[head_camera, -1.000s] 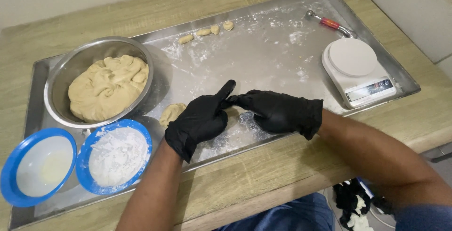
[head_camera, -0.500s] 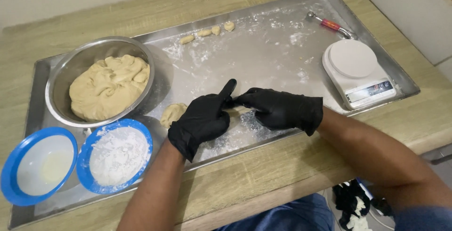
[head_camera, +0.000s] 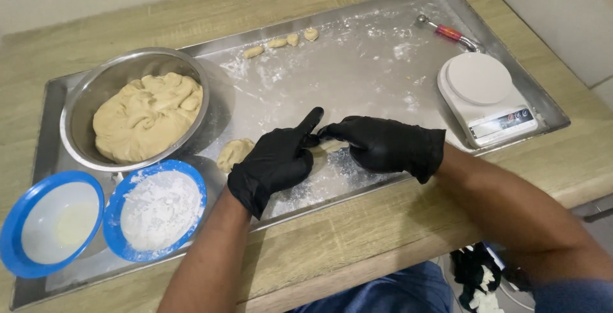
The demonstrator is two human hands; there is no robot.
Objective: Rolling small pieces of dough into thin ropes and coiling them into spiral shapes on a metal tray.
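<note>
Four small shaped dough pieces (head_camera: 281, 43) lie at the tray's (head_camera: 383, 7) twelve o'clock edge. The left hand (head_camera: 276, 160) and right hand (head_camera: 386, 147), in black gloves, pinch a small dough bit (head_camera: 332, 146) between their fingertips at the tray's six o'clock. A lump (head_camera: 234, 153) waits beside them, and the bowl (head_camera: 83, 102) at nine o'clock remains full of dough (head_camera: 147, 118), so most of the work looks left.
</note>
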